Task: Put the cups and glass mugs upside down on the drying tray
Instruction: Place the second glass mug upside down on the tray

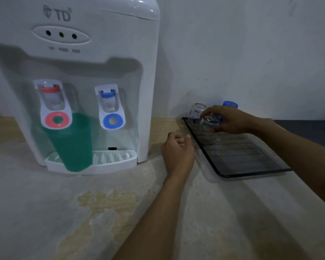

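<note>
A dark drying tray [251,172] lies on the counter at the right. My right hand [231,120] grips the base of a clear glass mug [207,131], held upside down over the tray's far left end. Behind it another glass mug [196,113] stands upside down on the tray. A blue cup [230,104] shows partly behind my right hand. My left hand [177,153] is closed in a fist with nothing in it, just left of the tray. A green plastic cup [73,145] stands upright under the dispenser's red tap.
A white water dispenser [79,53] fills the left, with a drip tray [116,162] at its foot. The worn counter [64,212] runs to the front. A wall stands right behind the tray. A dark surface [308,128] lies at the far right.
</note>
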Tool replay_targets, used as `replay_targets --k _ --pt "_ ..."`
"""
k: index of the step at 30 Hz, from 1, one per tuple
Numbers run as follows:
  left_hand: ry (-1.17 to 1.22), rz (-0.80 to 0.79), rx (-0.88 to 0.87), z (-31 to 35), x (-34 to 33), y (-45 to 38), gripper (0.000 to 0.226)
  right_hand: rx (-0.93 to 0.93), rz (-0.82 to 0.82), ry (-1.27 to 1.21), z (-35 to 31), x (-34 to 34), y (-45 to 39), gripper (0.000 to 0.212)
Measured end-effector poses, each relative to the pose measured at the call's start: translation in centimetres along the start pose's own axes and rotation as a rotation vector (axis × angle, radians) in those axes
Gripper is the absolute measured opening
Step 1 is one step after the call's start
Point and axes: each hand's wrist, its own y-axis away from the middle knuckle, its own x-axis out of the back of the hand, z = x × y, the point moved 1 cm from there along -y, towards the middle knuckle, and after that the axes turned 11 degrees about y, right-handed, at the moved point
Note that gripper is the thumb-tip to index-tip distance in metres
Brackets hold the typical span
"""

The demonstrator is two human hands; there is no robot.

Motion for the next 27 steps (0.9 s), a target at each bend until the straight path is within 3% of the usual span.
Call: replay_targets --k 15,18,23,27 --pt "0.007 0.0 0.027 0.2 0.2 -0.1 0.016 -0.013 -0.021 -0.043 0.4 -0.1 0.4 0.073" --pt "0.015 -0.004 0.037 0.2 0.3 -0.1 0.013 -0.004 0.147 -0.116 -1.1 0.4 1.8 0.075" --pt "0.03 0.002 0.056 0.5 0.6 -0.1 0.007 -0.034 0.476 -0.228 -6.0 -1.0 7.1 0.059" --pt "0.013 0.0 0.075 0.9 1.0 0.1 0.006 0.028 0.551 -0.26 -11.2 -4.6 12.2 0.048"
